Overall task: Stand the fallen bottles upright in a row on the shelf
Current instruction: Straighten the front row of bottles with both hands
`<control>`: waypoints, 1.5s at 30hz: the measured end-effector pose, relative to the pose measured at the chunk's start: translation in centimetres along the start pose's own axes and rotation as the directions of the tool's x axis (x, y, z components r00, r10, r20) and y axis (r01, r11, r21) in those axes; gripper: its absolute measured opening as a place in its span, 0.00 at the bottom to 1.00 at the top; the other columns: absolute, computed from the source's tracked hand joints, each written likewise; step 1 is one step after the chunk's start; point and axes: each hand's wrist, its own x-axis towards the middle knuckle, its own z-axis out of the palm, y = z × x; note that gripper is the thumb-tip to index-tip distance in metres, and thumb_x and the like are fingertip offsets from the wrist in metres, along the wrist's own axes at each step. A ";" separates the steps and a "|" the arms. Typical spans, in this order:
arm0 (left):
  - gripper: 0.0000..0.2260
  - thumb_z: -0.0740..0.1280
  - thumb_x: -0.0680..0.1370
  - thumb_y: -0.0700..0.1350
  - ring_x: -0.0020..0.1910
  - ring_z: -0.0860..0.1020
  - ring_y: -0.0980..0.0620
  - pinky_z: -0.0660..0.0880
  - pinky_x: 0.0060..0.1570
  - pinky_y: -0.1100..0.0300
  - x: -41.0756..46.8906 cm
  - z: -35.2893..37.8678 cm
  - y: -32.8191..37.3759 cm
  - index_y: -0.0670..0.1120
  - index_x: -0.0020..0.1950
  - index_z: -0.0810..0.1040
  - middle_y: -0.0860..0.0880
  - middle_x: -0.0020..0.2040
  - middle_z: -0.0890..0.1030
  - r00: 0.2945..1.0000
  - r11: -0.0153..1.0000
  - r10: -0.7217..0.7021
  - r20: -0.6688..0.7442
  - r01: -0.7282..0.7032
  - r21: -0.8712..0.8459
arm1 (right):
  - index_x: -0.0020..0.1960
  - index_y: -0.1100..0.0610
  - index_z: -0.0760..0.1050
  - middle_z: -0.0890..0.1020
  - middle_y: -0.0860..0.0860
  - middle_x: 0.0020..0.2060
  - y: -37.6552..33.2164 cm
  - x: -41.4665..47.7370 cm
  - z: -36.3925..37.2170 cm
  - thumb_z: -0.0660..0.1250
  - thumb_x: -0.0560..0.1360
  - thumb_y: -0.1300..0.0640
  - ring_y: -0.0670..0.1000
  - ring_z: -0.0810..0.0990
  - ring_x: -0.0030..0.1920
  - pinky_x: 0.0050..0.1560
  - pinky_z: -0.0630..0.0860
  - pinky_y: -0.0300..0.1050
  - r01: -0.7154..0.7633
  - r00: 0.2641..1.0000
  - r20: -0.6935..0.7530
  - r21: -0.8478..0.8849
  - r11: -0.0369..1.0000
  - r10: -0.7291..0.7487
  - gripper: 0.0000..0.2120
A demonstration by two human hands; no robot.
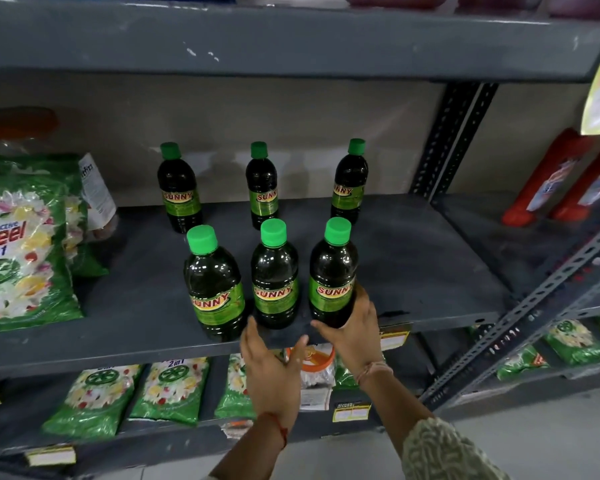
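Your right hand grips the front-right bottle low at its base; left hand is open, empty. Full and smooth, it may slip: hold at the label, near the shelf edge.

"SUNNY" in red on yellow-green labels of the dark bottles — partly cut to "NNY" on the rear right bottle. "Active", "heel", "2 in 1" on the green detergent bag; "2in1" on lower-shelf packets.
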 end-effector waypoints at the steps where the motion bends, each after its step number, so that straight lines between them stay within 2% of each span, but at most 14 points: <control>1: 0.38 0.72 0.70 0.50 0.68 0.68 0.41 0.72 0.57 0.48 0.5 -0.1 0.1 0.44 0.73 0.55 0.42 0.74 0.61 0.999 0.997 -0.040 -0.027 0.042 0.057 | 0.66 0.63 0.62 0.74 0.61 0.59 -0.3 -0.2 0.5 0.78 0.60 0.54 0.59 0.70 0.61 0.63 0.68 0.50 0.007 1.000 0.001 -0.020 1.000 -0.007 0.41; 5: 0.35 0.70 0.71 0.50 0.65 0.71 0.37 0.74 0.56 0.43 2.7 0.1 -0.3 0.45 0.73 0.56 0.41 0.72 0.66 0.991 0.989 -0.051 -0.126 0.068 0.132 | 0.64 0.66 0.65 0.76 0.63 0.56 -1.3 -0.3 1.8 0.78 0.60 0.55 0.62 0.72 0.58 0.59 0.71 0.53 0.052 0.999 -0.005 -0.034 0.998 -0.052 0.38; 8: 0.31 0.70 0.71 0.50 0.55 0.77 0.33 0.75 0.50 0.43 3.8 0.6 -0.6 0.43 0.70 0.61 0.36 0.61 0.77 0.982 0.984 -0.101 -0.160 0.123 0.132 | 0.63 0.66 0.66 0.76 0.62 0.55 -0.7 0.4 1.0 0.78 0.60 0.56 0.59 0.71 0.57 0.57 0.69 0.48 0.047 0.999 0.007 -0.010 0.999 -0.047 0.36; 10: 0.31 0.71 0.71 0.50 0.50 0.78 0.32 0.76 0.47 0.42 3.8 1.2 -0.8 0.41 0.68 0.62 0.33 0.55 0.79 0.980 0.981 -0.100 -0.173 0.127 0.150 | 0.62 0.64 0.66 0.76 0.60 0.55 0.6 0.9 -0.4 0.78 0.60 0.56 0.57 0.71 0.57 0.56 0.68 0.45 0.022 1.000 0.000 0.003 1.000 -0.022 0.35; 17: 0.32 0.72 0.69 0.51 0.49 0.79 0.31 0.75 0.44 0.45 2.5 3.5 -0.9 0.41 0.67 0.65 0.33 0.52 0.81 0.988 0.983 -0.035 -0.153 0.062 0.173 | 0.62 0.64 0.67 0.76 0.60 0.54 5.7 2.5 -6.5 0.78 0.59 0.57 0.58 0.72 0.57 0.56 0.69 0.47 -0.079 0.991 -0.111 -0.037 0.996 0.075 0.35; 22: 0.32 0.73 0.68 0.50 0.50 0.79 0.33 0.76 0.46 0.46 2.5 3.7 -0.7 0.42 0.67 0.66 0.36 0.53 0.82 0.990 0.984 0.027 -0.138 -0.002 0.179 | 0.63 0.62 0.66 0.76 0.59 0.54 6.4 2.9 -7.1 0.77 0.60 0.58 0.56 0.71 0.58 0.56 0.67 0.43 -0.080 0.992 -0.100 -0.011 0.997 0.078 0.35; 28: 0.31 0.74 0.67 0.49 0.47 0.81 0.36 0.77 0.44 0.49 2.1 4.6 -0.5 0.42 0.65 0.67 0.40 0.47 0.84 0.994 0.983 0.102 -0.044 -0.094 0.155 | 0.63 0.62 0.66 0.76 0.58 0.55 7.3 3.0 -7.9 0.77 0.60 0.59 0.55 0.71 0.59 0.58 0.69 0.46 -0.086 0.988 -0.127 0.013 0.996 0.087 0.35; 34: 0.32 0.74 0.67 0.49 0.44 0.82 0.36 0.76 0.40 0.51 2.1 4.5 -0.8 0.40 0.66 0.67 0.38 0.44 0.85 0.990 0.973 0.142 -0.023 -0.135 0.186 | 0.64 0.61 0.65 0.75 0.58 0.56 7.6 3.2 -7.4 0.77 0.61 0.58 0.57 0.71 0.61 0.57 0.66 0.43 -0.106 0.990 -0.092 0.022 0.994 0.108 0.36; 37: 0.36 0.72 0.66 0.58 0.39 0.83 0.40 0.79 0.39 0.51 1.4 4.0 -1.2 0.42 0.68 0.66 0.43 0.43 0.85 0.982 0.970 0.186 0.016 -0.187 0.155 | 0.66 0.58 0.64 0.72 0.58 0.60 7.9 2.1 -8.2 0.78 0.59 0.51 0.57 0.68 0.64 0.63 0.68 0.51 -0.151 0.981 -0.112 0.079 0.985 0.159 0.41; 39: 0.40 0.60 0.65 0.71 0.33 0.81 0.46 0.79 0.34 0.56 0.0 2.7 -2.0 0.42 0.64 0.71 0.48 0.39 0.83 0.964 0.954 0.266 0.017 -0.266 0.138 | 0.68 0.55 0.62 0.67 0.60 0.64 7.6 -0.9 -8.7 0.74 0.61 0.40 0.53 0.62 0.66 0.63 0.65 0.53 -0.168 0.961 -0.209 0.080 0.983 0.181 0.42; 40: 0.42 0.55 0.64 0.75 0.30 0.79 0.47 0.76 0.31 0.60 -0.7 1.8 -2.5 0.40 0.59 0.74 0.48 0.36 0.81 0.951 0.943 0.308 -0.006 -0.305 0.134 | 0.67 0.54 0.62 0.67 0.61 0.64 7.1 -2.9 -8.6 0.69 0.62 0.36 0.50 0.61 0.64 0.61 0.65 0.51 -0.119 0.962 -0.240 0.053 0.991 0.128 0.40; 42: 0.43 0.54 0.64 0.76 0.31 0.73 0.48 0.72 0.32 0.63 -1.2 0.1 -3.3 0.36 0.52 0.75 0.47 0.34 0.74 0.940 0.939 0.327 -0.101 -0.311 0.147 | 0.64 0.52 0.63 0.69 0.60 0.60 5.6 -5.7 -7.9 0.62 0.65 0.31 0.51 0.67 0.59 0.56 0.70 0.50 0.018 0.982 -0.185 -0.016 1.000 -0.021 0.36; 44: 0.48 0.55 0.61 0.77 0.44 0.74 0.39 0.75 0.47 0.47 -0.1 -0.7 -3.6 0.34 0.57 0.71 0.38 0.44 0.75 0.946 0.947 0.280 -0.165 -0.245 0.206 | 0.66 0.51 0.63 0.68 0.55 0.60 3.8 -5.1 -6.8 0.67 0.66 0.36 0.52 0.71 0.58 0.59 0.74 0.50 0.044 0.999 0.020 0.008 0.999 -0.044 0.35; 45: 0.51 0.56 0.59 0.77 0.53 0.72 0.35 0.71 0.56 0.40 1.0 -0.8 -3.4 0.34 0.62 0.68 0.35 0.52 0.75 0.959 0.946 0.248 -0.139 -0.209 0.246 | 0.69 0.51 0.59 0.66 0.54 0.63 3.0 -4.0 -6.2 0.72 0.64 0.41 0.53 0.69 0.62 0.64 0.72 0.52 -0.006 0.988 0.157 0.044 0.999 -0.001 0.39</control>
